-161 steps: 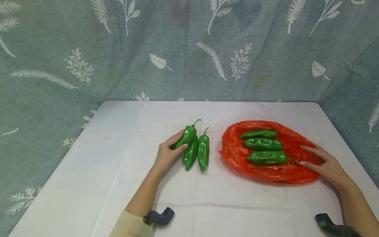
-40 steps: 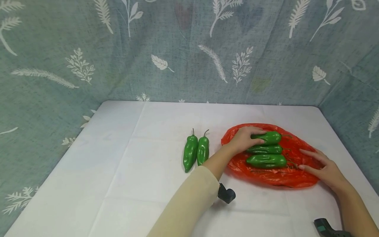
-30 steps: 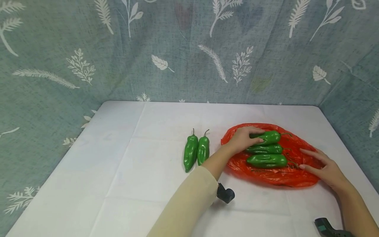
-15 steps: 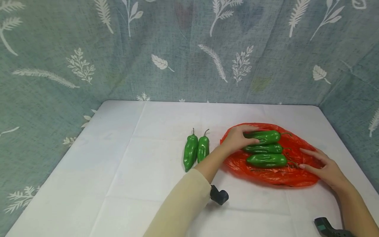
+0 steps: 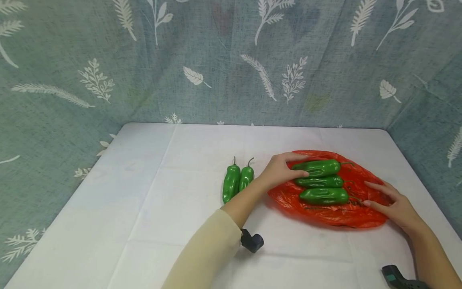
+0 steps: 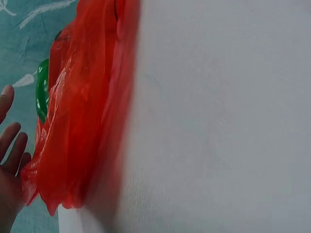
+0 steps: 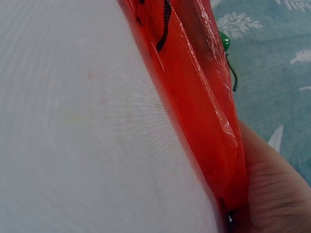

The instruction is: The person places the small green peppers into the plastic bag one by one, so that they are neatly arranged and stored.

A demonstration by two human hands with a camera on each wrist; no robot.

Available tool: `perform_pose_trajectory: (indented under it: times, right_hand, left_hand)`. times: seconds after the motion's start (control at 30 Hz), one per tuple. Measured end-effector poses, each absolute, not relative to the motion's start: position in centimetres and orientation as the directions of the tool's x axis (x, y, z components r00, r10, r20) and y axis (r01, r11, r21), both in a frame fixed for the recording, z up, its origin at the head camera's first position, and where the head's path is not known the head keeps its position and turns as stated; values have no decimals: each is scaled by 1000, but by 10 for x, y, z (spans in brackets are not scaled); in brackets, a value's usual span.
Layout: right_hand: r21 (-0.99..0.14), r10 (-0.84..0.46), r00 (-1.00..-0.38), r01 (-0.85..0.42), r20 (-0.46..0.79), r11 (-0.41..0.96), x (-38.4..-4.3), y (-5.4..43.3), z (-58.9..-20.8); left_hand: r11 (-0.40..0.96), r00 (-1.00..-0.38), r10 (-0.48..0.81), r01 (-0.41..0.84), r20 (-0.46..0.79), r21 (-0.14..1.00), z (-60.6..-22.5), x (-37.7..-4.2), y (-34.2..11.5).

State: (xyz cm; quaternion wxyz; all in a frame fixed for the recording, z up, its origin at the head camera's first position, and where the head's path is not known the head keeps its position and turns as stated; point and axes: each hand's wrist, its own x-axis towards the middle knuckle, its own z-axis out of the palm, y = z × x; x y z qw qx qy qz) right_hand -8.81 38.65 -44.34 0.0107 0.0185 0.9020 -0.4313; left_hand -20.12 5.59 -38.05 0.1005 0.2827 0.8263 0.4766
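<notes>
Three green peppers lie side by side on a crumpled red plastic bag [image 5: 325, 218]: a far one [image 5: 319, 167], a middle one [image 5: 321, 182] and a near one [image 5: 324, 196]. My left hand [image 5: 279, 170] is at the bag's left side, fingers extended around the tip end of the far pepper; in the left wrist view the spread fingers [image 6: 12, 145] stand apart from a pepper [image 6: 43, 90]. At the bag's right end my right hand [image 5: 398, 204] rests with thumb and forefinger spread over the plastic, near the stems. Its other fingers are hidden.
Two more green peppers, one [image 5: 231, 182] partly behind the left forearm and another [image 5: 247, 176], lie upright in view on the white tabletop [image 5: 144, 192], left of the bag. A patterned green cloth [image 5: 223, 80] hangs behind and beside the table.
My left hand brought a pepper from the left group onto the bag, let go of it and drew back leftward. More of the far pepper now shows. The right hand stays in place.
</notes>
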Motion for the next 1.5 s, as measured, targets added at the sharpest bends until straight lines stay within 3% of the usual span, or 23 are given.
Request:
perform_pose_trajectory:
  times: [0.4, 0.73, 1.0, 1.27, 1.5]
  right_hand:
    - [-776, 14, -1000, 29, -26, 630, -88, 387, -443]
    - [-757, 28, -999, 54, -47, 652, -88, 387, -443]
    - [-769, 25, -999, 48, -42, 637, -89, 387, -443]
    - [-773, 20, -999, 46, -42, 633, -88, 386, -443]
    - [-763, 24, -999, 50, -45, 644, -88, 387, -444]
  left_hand:
    - [362, -815, 572, 349, 90, 864, -371, -193, 31]
    - [404, -780, 618, 420, 96, 813, -366, -186, 13]
    - [419, -796, 601, 386, 68, 822, -361, -176, -9]
    - [365, -791, 599, 406, 123, 838, -360, -171, -31]
    - [370, -830, 551, 334, 85, 867, -361, -162, -49]
